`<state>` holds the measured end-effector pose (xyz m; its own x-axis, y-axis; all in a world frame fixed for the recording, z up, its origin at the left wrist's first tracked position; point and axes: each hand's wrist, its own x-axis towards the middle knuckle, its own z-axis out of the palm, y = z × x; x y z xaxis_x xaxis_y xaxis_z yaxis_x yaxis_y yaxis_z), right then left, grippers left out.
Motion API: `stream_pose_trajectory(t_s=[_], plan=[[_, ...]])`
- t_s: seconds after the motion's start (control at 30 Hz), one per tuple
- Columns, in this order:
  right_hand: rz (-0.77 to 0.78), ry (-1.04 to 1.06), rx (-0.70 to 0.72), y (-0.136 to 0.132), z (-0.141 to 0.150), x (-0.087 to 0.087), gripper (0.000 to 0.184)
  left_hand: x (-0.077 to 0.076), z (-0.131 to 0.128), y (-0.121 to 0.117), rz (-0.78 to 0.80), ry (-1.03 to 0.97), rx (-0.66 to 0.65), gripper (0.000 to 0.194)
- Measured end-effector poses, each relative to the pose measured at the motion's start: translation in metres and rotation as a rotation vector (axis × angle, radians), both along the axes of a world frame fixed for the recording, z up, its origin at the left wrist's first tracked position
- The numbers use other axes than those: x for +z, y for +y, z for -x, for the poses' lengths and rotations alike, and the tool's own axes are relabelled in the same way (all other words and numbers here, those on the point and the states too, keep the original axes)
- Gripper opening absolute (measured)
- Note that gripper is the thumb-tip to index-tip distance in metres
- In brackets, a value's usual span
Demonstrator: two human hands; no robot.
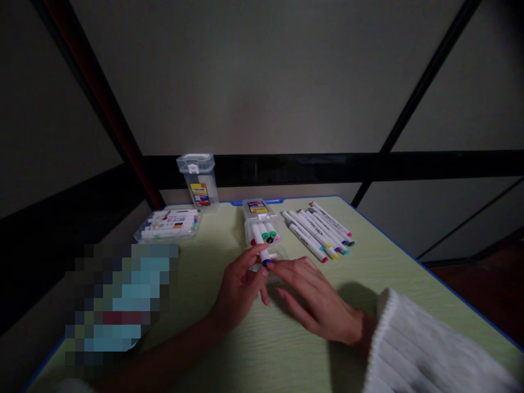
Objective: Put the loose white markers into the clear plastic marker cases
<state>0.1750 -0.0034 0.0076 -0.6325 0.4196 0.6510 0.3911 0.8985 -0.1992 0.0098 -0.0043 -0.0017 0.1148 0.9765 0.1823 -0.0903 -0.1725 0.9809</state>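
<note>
The left hand (241,286) pinches a white marker (261,245) between thumb and forefinger, near its dark blue end, which points back toward the person. The right hand (317,300) rests a forefinger against that blue end, its thumb held apart from the fingers and its palm closed around nothing. The marker slants away over the mouth of a clear plastic case (250,211) lying on its side; in this dim light I can't fairly tell whether its far end is inside or just at the opening.

In the case lie more capped markers, their ends facing the person: green (two of them), black, pink and red. A clear plastic piece (280,254) sits just in front of the case, partly hidden by the hands.

To the right of the case, a loose group of white markers (317,229) lies slantwise on the table, side by side, with red, yellow, purple and light blue among their near ends. Off to the left, a flat clear pack (170,225) holds a row of markers, and behind it an upright clear case (199,183) with a yellow label stands near the table's far edge. A blocked-out patch hides something pale blue at the left.

The pale green table (200,262) has a blue rim, and a ribbed white sleeve (426,349) covers the right forearm.
</note>
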Motion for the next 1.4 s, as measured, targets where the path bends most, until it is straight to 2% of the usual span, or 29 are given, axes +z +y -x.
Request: stream_pose_trajectory(t_s=[0.33, 0.87, 1.4], plan=[[-0.024, 0.0, 0.024, 0.0, -0.0006, -0.0012, 0.039, -0.0004, 0.0002, 0.0032, -0.003, -0.02, 0.053, 0.034], [-0.035, -0.009, 0.016, -0.0008, 0.0007, 0.0018, 0.031, 0.004, 0.0, 0.006, 0.045, -0.04, 0.106, 0.041], [-0.034, -0.033, 0.022, -0.0004, 0.0002, 0.0023, 0.027, 0.0029, 0.0019, 0.0079, 0.102, -0.035, 0.051, 0.057]])
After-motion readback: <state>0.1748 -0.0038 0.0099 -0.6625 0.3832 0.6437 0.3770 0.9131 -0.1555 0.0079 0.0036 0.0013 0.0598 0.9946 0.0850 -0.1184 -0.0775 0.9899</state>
